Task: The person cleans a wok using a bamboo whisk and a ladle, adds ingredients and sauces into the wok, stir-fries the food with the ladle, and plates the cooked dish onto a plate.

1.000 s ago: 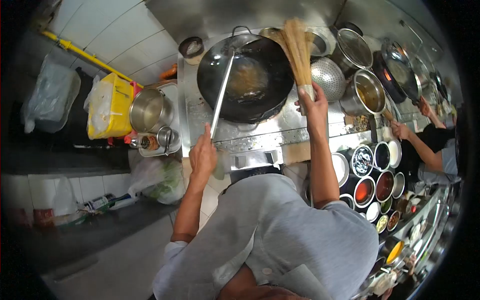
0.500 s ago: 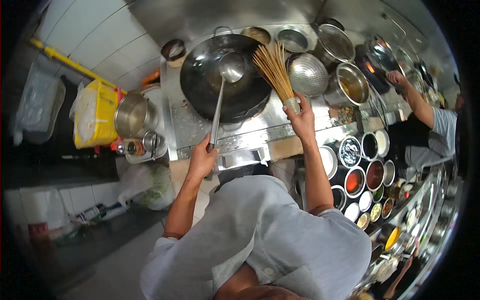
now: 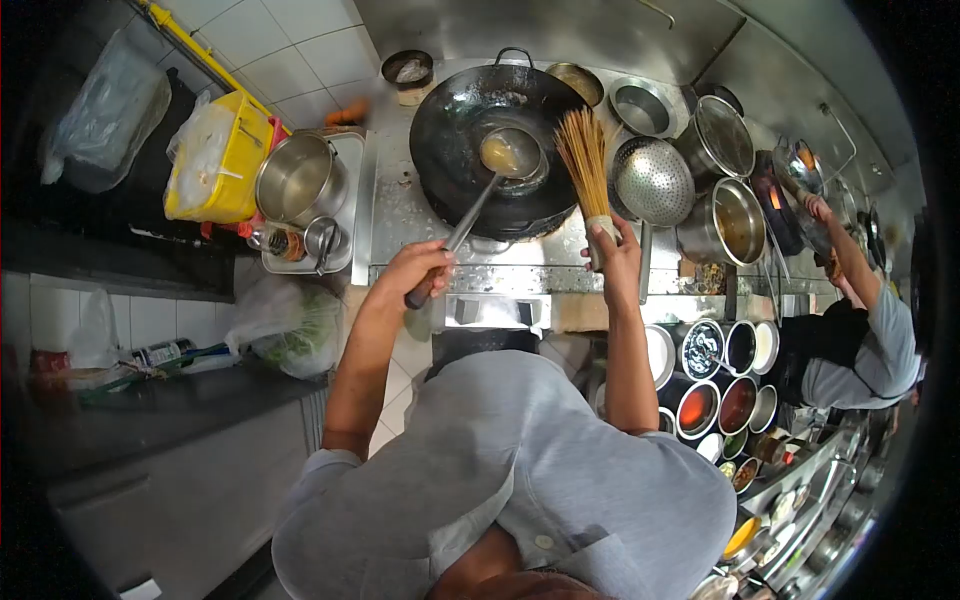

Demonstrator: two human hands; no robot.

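Observation:
My left hand (image 3: 415,270) is wrapped round the handle of a long ladle (image 3: 474,208). The ladle's bowl is inside a large dark wok (image 3: 450,125) and holds some yellowish liquid. In my right hand (image 3: 619,258) is a bamboo wok brush (image 3: 583,160), gripped at its bound lower end. The bristles point up and away from me, over the wok's right rim. Just right of the brush lies a perforated metal strainer (image 3: 653,181), its handle close to my right hand.
Pots (image 3: 735,222) and a metal bowl (image 3: 643,107) stand behind and right of the wok. Several sauce containers (image 3: 697,408) are at lower right. A steel pot (image 3: 298,180) and yellow basket (image 3: 218,160) sit left. A co-worker's arm (image 3: 850,250) handles a pan at far right.
The view has shifted, so the stove sits further right. The ladle's bowl is lower in the wok, now with liquid in it. The brush stands more upright.

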